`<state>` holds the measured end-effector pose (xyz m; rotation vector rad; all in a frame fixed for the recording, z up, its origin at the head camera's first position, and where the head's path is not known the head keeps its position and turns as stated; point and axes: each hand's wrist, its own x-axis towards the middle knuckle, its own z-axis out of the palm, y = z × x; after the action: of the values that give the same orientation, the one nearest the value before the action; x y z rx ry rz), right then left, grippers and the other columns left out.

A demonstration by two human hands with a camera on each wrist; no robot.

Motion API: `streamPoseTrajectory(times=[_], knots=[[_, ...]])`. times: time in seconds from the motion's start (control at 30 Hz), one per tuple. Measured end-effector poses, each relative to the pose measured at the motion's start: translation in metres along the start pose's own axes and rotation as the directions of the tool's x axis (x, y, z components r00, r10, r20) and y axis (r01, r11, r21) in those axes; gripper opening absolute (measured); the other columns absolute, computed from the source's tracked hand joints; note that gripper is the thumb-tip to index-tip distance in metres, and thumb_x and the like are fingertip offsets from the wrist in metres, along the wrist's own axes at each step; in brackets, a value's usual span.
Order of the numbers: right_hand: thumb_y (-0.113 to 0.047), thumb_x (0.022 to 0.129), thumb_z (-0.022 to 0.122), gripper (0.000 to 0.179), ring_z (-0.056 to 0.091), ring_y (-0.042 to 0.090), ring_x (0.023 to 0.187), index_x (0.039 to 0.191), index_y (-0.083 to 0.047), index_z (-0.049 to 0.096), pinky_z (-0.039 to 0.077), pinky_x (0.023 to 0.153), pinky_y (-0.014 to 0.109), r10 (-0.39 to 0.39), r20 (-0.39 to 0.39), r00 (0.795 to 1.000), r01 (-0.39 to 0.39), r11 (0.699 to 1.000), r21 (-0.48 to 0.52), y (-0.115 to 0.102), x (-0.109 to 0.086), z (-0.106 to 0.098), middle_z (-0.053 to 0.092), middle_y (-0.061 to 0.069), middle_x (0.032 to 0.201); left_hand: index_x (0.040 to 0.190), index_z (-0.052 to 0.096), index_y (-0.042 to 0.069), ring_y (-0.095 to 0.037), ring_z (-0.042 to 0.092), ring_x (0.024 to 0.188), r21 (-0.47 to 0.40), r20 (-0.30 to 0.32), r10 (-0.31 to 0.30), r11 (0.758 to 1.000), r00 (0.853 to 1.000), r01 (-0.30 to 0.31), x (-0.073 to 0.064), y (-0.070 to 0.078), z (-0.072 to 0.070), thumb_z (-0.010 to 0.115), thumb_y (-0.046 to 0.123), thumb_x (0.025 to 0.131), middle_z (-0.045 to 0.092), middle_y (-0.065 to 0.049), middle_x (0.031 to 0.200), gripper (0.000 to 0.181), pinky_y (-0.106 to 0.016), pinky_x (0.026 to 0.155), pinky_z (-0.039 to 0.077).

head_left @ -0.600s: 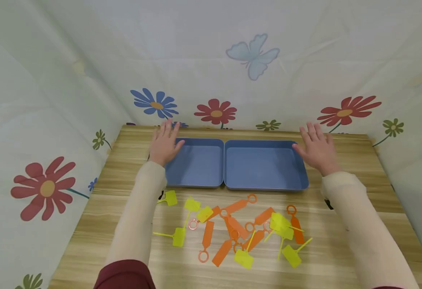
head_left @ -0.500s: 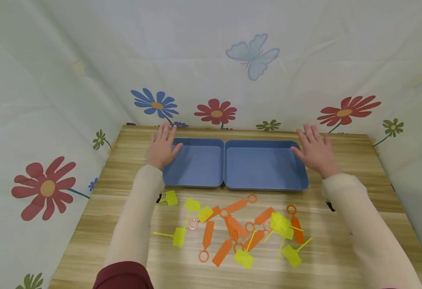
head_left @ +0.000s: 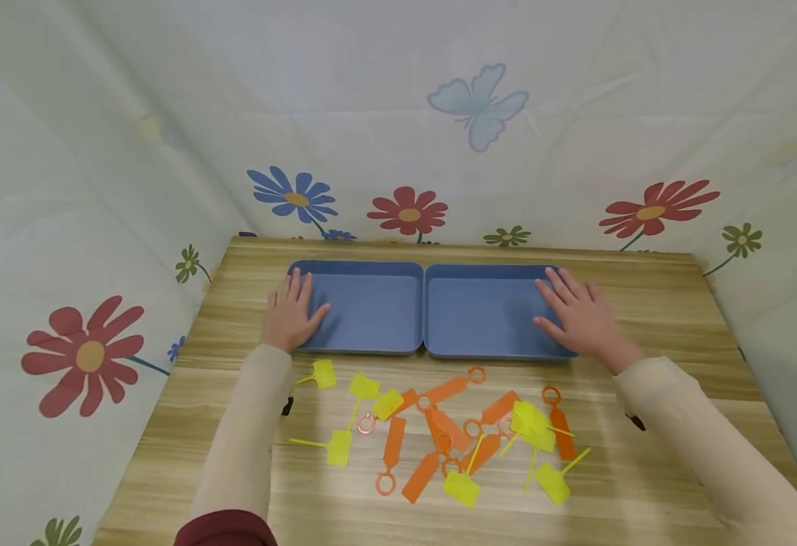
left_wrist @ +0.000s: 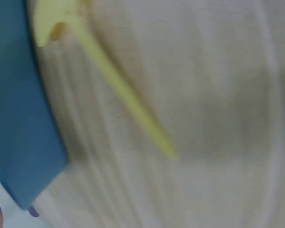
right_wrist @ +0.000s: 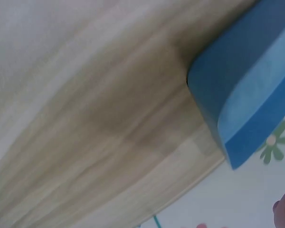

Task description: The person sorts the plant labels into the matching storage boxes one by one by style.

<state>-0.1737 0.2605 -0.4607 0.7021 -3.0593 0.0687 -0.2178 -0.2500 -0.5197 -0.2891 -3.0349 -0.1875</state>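
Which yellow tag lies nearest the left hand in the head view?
The top-left yellow tag, just below the left blue tray; the other yellow tags all lie farther from the left hand.

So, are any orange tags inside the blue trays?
No, all the orange tags in view lie on the wooden table, outside the blue trays.

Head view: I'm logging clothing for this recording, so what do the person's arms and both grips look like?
The left sleeve and right sleeve are cream. Maroon fabric shows at the left sleeve's near end. A small black piece shows beside each cuff, on the left and right. Neither the left grip nor the right grip is gloved.
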Motion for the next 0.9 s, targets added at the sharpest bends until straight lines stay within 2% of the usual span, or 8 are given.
streamPoseTrajectory(times=[0.13,0.23,0.4,0.53,0.73,0.9], knots=[[-0.049,0.086,0.044,0.069,0.005,0.029,0.137,0.141,-0.011,0.024,0.010,0.104,0.060,-0.054,-0.008,0.998,0.054,0.998,0.011,-0.012,-0.008,0.007,0.013,0.012,0.148,0.143,0.012,0.009,-0.033,0.008,0.136,-0.018,0.026,-0.021,1.000,0.999,0.022,-0.009,-0.004,0.009,0.029,0.064,0.084,0.007,-0.016,0.149,0.083,-0.058,0.102,0.017],[-0.049,0.085,0.046,0.069,0.005,0.026,0.138,0.140,-0.013,0.026,0.011,0.104,0.058,-0.093,-0.024,0.995,0.094,0.995,0.025,-0.020,-0.014,0.013,0.017,0.012,0.148,0.143,0.006,0.009,-0.032,0.004,0.137,-0.035,0.069,-0.037,0.999,0.997,0.039,-0.013,-0.004,0.010,0.026,0.065,0.084,0.001,-0.014,0.149,0.084,-0.058,0.103,0.015],[-0.050,0.085,0.046,0.068,0.008,0.025,0.138,0.140,-0.014,0.027,0.012,0.105,0.056,-0.153,-0.049,0.987,0.155,0.987,0.040,-0.032,-0.022,0.022,0.019,0.011,0.147,0.143,0.002,0.009,-0.031,0.002,0.137,-0.035,0.086,-0.040,0.998,0.995,0.043,-0.012,-0.005,0.013,0.022,0.067,0.084,-0.004,-0.012,0.149,0.085,-0.056,0.104,0.014],[-0.047,0.084,0.050,0.068,0.011,0.025,0.137,0.139,-0.014,0.029,0.014,0.104,0.055,-0.201,-0.062,0.978,0.204,0.978,0.044,-0.044,-0.028,0.025,0.018,0.008,0.148,0.143,0.003,0.006,-0.033,0.002,0.137,-0.034,0.096,-0.044,0.998,0.994,0.048,-0.012,-0.004,0.011,0.022,0.066,0.084,-0.003,-0.016,0.149,0.086,-0.055,0.105,0.015],[-0.042,0.082,0.055,0.071,0.016,0.028,0.135,0.141,-0.014,0.025,0.017,0.106,0.051,-0.305,-0.072,0.950,0.306,0.952,0.006,-0.062,-0.039,0.032,0.022,0.011,0.146,0.142,0.006,0.002,-0.035,0.001,0.136,-0.067,0.121,-0.063,0.995,0.991,0.071,-0.013,-0.002,0.007,0.025,0.063,0.086,-0.003,-0.020,0.148,0.085,-0.054,0.107,0.013],[-0.047,0.083,0.050,0.069,0.021,0.029,0.134,0.140,-0.015,0.027,0.021,0.105,0.047,-0.381,-0.100,0.919,0.379,0.924,-0.043,-0.072,-0.048,0.043,0.024,0.010,0.146,0.142,0.007,0.001,-0.037,0.001,0.136,-0.072,0.129,-0.077,0.994,0.989,0.087,-0.013,-0.002,0.007,0.025,0.062,0.086,-0.003,-0.022,0.147,0.084,-0.053,0.107,0.012]])
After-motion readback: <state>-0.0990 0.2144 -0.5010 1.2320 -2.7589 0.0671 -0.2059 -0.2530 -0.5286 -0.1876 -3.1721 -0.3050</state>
